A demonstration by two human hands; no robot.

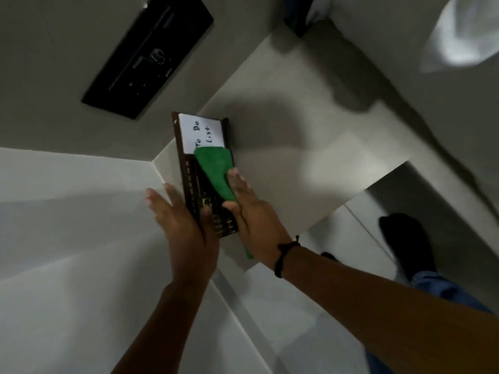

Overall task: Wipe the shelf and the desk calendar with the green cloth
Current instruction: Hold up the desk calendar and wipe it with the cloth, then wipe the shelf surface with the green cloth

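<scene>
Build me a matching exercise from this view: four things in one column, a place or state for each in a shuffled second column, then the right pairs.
Things:
1. green cloth
2. left hand
3. black wristband
4. dark wall panel

Places or states:
A. on the right arm
B. mounted up on the wall, upper left
C. gripping the desk calendar's left edge
D. pressed on the calendar under the right hand

Pairs: 1-D, 2-C, 3-A, 4-B

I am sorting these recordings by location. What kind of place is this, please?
Probably a room in a home or office. A pale built-in shelf meets plain walls, a dark framed panel hangs above, and a desk calendar carries a "To Do List" card.
</scene>
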